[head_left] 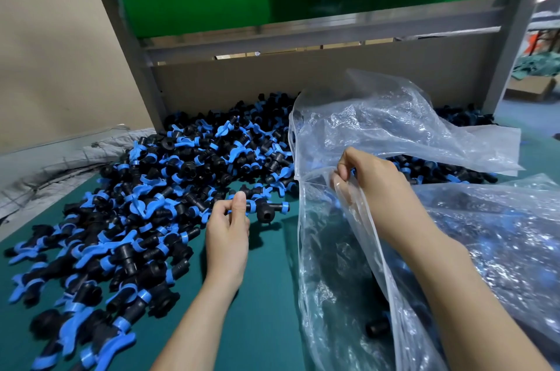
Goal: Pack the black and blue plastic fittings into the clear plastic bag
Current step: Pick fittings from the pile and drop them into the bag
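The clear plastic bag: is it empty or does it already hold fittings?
Not empty: a black fitting shows through the clear plastic bag held by the right hand.

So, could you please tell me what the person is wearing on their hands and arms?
Nothing visible: the left hand and the right hand are bare, with no gloves, rings or watch. Both forearms are uncovered to the picture's bottom edge, so no sleeves show. The left thumbnail looks short and unpainted.
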Tool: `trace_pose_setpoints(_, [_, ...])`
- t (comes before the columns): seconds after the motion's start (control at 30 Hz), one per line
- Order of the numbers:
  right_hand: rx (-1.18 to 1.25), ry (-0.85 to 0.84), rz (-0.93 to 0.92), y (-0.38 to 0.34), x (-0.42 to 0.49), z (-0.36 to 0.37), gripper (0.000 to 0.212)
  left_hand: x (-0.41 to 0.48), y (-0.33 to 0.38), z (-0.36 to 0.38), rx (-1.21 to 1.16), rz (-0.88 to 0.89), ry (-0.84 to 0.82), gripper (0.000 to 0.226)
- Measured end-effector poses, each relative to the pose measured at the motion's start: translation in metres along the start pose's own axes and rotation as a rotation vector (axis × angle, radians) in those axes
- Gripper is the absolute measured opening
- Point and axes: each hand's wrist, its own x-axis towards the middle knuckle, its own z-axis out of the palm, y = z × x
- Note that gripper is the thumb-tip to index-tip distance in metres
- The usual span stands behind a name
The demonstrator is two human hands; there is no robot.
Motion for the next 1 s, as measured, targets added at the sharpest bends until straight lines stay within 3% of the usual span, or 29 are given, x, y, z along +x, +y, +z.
trace_pose_setpoints(1.0, [-0.023, 0.001, 0.006, 0.0032, 0.0023, 0.0033, 0.022, 0.0030, 0.0052, -0.0031, -0.083, -0.109, 0.006, 0.048])
